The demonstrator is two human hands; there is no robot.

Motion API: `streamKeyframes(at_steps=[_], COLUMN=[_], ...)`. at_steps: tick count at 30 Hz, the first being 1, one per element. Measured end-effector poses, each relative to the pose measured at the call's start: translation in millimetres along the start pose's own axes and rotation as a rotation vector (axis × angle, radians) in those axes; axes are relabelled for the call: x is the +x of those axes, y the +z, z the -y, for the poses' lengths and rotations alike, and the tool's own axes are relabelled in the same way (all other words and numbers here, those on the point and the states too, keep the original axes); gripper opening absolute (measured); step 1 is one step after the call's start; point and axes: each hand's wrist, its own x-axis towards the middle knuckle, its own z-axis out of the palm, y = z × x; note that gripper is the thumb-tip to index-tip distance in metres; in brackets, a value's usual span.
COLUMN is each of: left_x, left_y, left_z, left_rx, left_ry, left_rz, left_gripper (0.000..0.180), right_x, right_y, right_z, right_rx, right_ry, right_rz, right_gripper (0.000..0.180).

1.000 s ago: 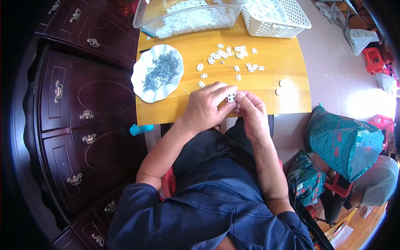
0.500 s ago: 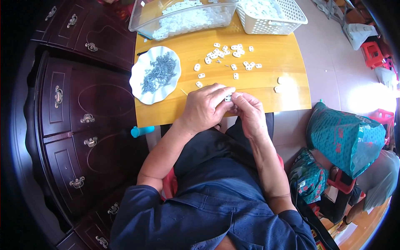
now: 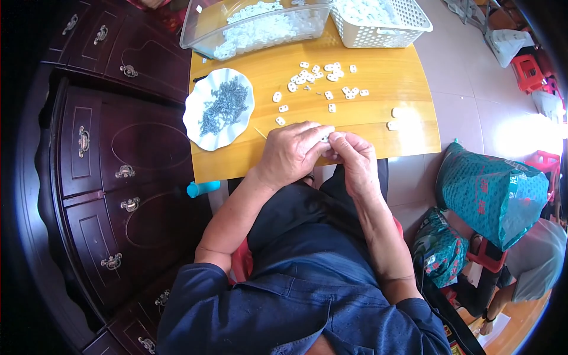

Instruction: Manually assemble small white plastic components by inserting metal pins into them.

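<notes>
My left hand (image 3: 294, 152) and my right hand (image 3: 355, 155) meet over the near edge of the wooden table. Between their fingertips they pinch a small white two-hole plastic piece (image 3: 325, 139), which the fingers mostly cover. Whether a screw sits in it I cannot tell. Several similar loose white pieces (image 3: 332, 108) lie beyond my hands, two of them off to the right. To the left, a white wavy-rimmed plate (image 3: 195, 105) carries a heap of small grey screws (image 3: 225, 106).
At the table's back stand a clear bin (image 3: 204, 43) and a white perforated basket (image 3: 378, 39), both holding white pieces. Dark drawers (image 3: 142, 151) line the left. Teal bags (image 3: 491, 192) lie right, near another person (image 3: 535, 254). A turquoise bottle (image 3: 203, 188) is below the table's left edge.
The view has shifted slightly. Both hands keep their pinch on the white piece, which is turned a little and shows less between the fingers.
</notes>
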Motion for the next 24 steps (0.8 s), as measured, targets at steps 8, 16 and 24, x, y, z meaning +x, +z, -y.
streamKeyframes(at_steps=[8,16,24], left_x=[2.6,-1.5,10.1], left_y=[4.0,-8.6,-8.1], left_z=[2.2,17.9,42.3], left_rx=[-0.006,0.113,0.431], left_ry=[0.012,-0.188,-0.213], left_rz=[-0.016,0.027,-0.04], left_gripper=[0.03,0.038,0.033], right_x=[2.5,9.2,25.7], right_y=[-2.7,-21.0,-57.0], right_z=[1.5,26.0,56.9], right_rx=[-0.133,-0.737,-1.229], right_ry=[-0.068,-0.288,-0.358], right_rz=[-0.021,-0.188,-0.334], right_gripper=[0.025,0.026,0.028])
